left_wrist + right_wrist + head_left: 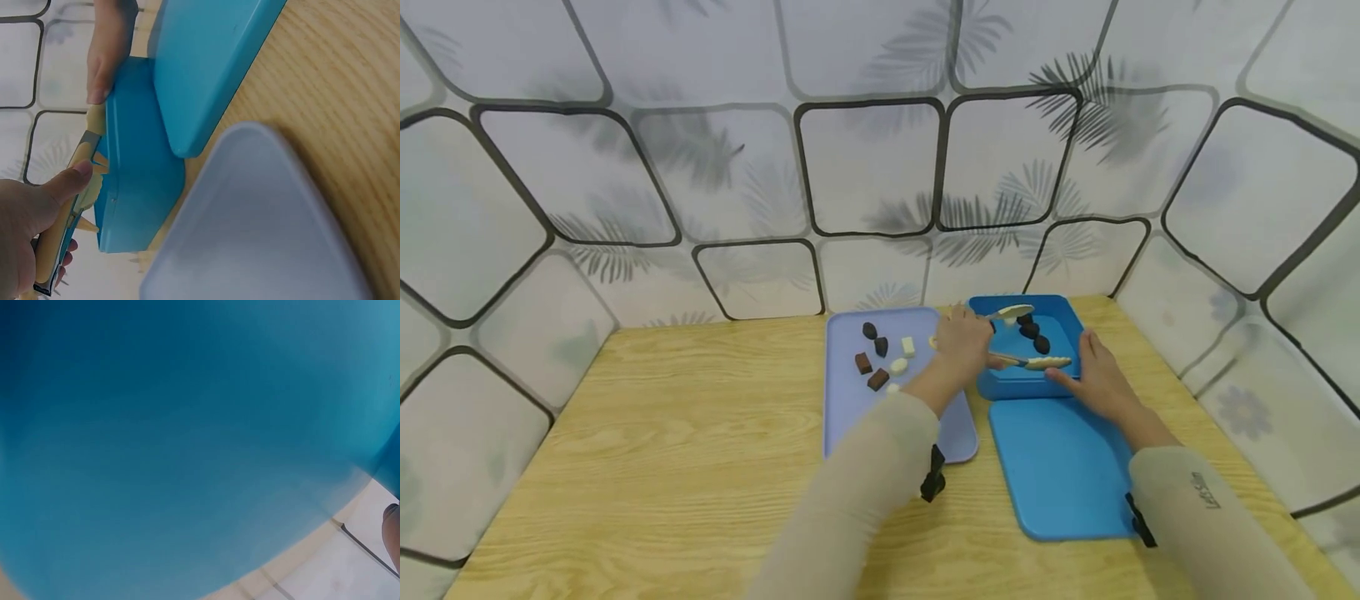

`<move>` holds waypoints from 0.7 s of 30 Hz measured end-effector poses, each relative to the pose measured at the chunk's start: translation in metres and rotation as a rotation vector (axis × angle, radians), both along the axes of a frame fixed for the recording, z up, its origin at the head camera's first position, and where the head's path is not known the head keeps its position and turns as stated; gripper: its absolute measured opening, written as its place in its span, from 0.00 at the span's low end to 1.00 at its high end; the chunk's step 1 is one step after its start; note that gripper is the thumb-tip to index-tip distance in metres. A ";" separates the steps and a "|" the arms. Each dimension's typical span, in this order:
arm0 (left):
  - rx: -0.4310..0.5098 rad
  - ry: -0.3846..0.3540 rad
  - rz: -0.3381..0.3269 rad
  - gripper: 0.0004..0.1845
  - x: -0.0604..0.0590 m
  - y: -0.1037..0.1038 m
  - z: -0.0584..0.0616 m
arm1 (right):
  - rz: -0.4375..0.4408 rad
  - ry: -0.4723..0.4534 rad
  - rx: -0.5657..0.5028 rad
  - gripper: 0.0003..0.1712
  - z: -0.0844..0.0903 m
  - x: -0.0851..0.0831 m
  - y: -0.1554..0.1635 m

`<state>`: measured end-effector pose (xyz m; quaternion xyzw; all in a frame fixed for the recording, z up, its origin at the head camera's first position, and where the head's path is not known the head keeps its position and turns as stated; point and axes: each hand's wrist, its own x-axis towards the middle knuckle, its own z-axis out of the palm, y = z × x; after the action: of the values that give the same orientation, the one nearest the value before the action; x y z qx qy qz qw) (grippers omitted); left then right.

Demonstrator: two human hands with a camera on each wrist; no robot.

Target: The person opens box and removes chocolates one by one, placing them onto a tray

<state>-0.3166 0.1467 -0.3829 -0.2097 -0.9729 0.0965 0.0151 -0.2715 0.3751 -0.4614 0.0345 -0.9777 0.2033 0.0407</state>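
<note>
In the head view, the left hand [962, 343] sits just right of centre, curled round the handle end of a pair of tongs [1028, 362]. The tongs' long axis runs roughly left to right across the frame, and their two pale arms stand spread apart: one tip lies over the near rim of the blue box [1070, 321], the other toward the box's far left corner. Nothing shows between the tips. In the left wrist view, the thumb [70, 180] presses along the tongs' [59, 234] side at the lower left, so the grip is firm.

Three dark pieces [1032, 330] lie inside the box, between the two tong arms and just right of the gripping hand. The tongs point straight toward them, and the left hand is the nearer one.

The right hand [1096, 372] rests with fairly straight fingers against the box's near right wall, holding nothing. The right wrist view is filled with blue surface and adds little.

The box's walls fence the dark pieces on every side, so open room lies above only. Left of the hand sits the lilac tray [842, 421], carrying brown, dark and pale pieces [886, 358] in its upper half, with bare floor nearer the bottom of the frame. The blue lid [1060, 471] lies flat below the box, touching it.
</note>
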 end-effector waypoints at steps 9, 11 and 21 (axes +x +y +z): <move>0.000 -0.058 0.002 0.35 0.002 0.007 -0.004 | 0.000 0.000 -0.017 0.63 0.000 -0.001 -0.003; -0.005 -0.070 0.005 0.33 0.002 0.008 -0.004 | 0.004 0.000 -0.020 0.63 -0.001 -0.002 -0.003; -0.020 -0.045 -0.082 0.24 0.006 0.022 -0.008 | -0.002 0.018 -0.010 0.63 -0.002 -0.002 -0.001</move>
<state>-0.3110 0.1684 -0.3912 -0.2517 -0.9625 0.1009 -0.0050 -0.2734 0.3743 -0.4636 0.0353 -0.9763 0.2077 0.0499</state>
